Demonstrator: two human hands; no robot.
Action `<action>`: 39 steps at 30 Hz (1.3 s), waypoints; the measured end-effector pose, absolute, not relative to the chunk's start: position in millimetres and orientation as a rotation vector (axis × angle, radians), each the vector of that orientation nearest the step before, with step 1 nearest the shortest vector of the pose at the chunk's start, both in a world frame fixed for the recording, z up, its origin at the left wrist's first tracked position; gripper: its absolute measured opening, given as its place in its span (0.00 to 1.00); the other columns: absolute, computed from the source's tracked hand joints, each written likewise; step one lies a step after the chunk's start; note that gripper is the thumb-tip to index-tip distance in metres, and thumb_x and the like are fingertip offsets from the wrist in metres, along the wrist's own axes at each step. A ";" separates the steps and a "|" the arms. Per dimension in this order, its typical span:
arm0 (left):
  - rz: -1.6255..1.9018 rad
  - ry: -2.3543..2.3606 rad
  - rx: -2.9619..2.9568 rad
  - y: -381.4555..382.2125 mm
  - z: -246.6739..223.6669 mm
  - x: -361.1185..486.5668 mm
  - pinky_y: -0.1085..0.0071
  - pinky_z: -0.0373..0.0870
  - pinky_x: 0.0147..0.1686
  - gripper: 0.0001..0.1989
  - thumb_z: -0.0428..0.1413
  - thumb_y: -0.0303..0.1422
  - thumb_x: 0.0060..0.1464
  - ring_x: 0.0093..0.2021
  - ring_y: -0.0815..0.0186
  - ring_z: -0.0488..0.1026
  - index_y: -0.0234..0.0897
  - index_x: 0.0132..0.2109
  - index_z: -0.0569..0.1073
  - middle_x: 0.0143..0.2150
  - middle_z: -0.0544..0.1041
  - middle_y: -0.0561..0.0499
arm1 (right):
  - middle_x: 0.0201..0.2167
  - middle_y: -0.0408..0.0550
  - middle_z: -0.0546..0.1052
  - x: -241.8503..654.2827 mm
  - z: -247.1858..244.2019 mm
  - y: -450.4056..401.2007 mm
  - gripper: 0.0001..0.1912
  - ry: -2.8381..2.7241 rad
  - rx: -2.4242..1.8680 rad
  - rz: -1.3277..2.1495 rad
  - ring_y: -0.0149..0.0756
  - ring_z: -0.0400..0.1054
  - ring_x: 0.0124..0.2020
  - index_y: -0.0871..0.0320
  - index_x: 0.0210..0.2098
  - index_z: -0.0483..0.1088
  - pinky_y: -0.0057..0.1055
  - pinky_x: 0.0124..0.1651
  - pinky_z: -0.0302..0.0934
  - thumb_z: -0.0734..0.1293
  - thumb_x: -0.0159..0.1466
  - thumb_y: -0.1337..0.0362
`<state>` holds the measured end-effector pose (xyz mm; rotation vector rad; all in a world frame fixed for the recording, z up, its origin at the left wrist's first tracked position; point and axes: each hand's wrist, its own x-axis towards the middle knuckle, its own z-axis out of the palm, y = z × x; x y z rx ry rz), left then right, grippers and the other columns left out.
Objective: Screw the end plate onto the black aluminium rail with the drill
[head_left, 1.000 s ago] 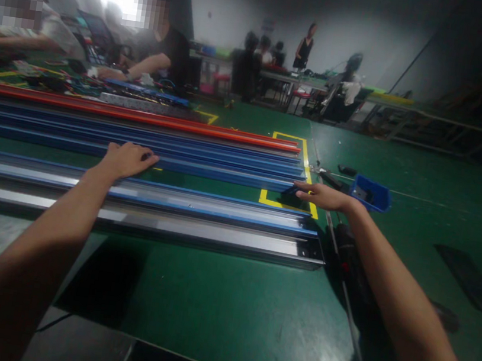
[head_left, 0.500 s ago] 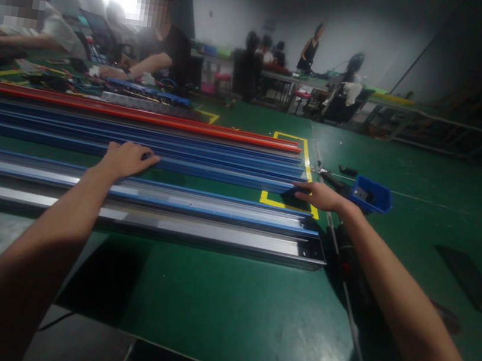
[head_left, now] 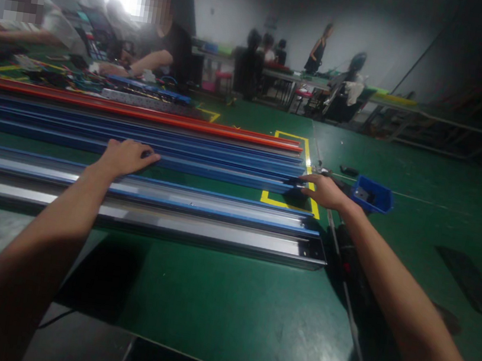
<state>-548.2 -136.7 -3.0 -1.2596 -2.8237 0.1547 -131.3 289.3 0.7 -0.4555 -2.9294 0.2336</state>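
Long blue metal rails [head_left: 224,169] lie side by side on the green table. My left hand [head_left: 125,158] lies over the nearest rail of this blue group, its fingers bent over the rail and partly hidden, the thumb pointing right. At the right ends of the same rails is my right hand [head_left: 323,190], index finger stretched out and thumb apart, with fingertips at the rail ends. Closer to me lie a silver channel with blue edges [head_left: 219,204] and a plain silver channel [head_left: 215,234], both under my left forearm. Behind the blue group runs an orange-red rail [head_left: 186,121].
Yellow tape [head_left: 291,207] marks the table by the rail ends. Further right stand a blue bin [head_left: 372,194] with small dark parts and a dark flat piece [head_left: 471,281]. Beyond the rails, a co-worker's arm [head_left: 152,63] is among wires and parts. Other people are at the back.
My right hand has shifted slightly right and away from me at the rail ends, its index finger lifting a little. My left hand and the rails look nearly unmoved.
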 end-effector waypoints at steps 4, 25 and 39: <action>0.143 -2.810 -1.263 -136.9 -4.1 -548.9 0.37 0.65 0.55 0.39 0.37 0.58 0.67 0.57 0.37 0.74 0.33 0.57 0.79 0.55 0.80 0.28 | 0.61 0.58 0.78 -131.0 -0.3 291.3 0.24 -2.937 -0.443 0.232 0.60 0.73 0.63 0.60 0.62 0.78 0.56 0.68 0.66 0.69 0.68 0.65; 0.174 -2.781 -1.289 -138.0 -8.0 -555.2 0.38 0.64 0.55 0.37 0.37 0.55 0.66 0.59 0.35 0.73 0.35 0.56 0.79 0.56 0.80 0.31 | 0.60 0.58 0.79 -131.8 -5.3 301.0 0.25 -2.938 -0.338 0.202 0.59 0.74 0.61 0.58 0.62 0.78 0.57 0.66 0.66 0.71 0.65 0.65; 0.227 -2.837 -1.265 -136.1 -3.2 -552.3 0.35 0.63 0.57 0.32 0.41 0.51 0.68 0.60 0.36 0.72 0.33 0.57 0.78 0.58 0.79 0.30 | 0.59 0.59 0.79 -129.1 0.7 297.4 0.25 -2.952 -0.363 0.212 0.60 0.73 0.61 0.59 0.60 0.79 0.56 0.67 0.65 0.73 0.64 0.66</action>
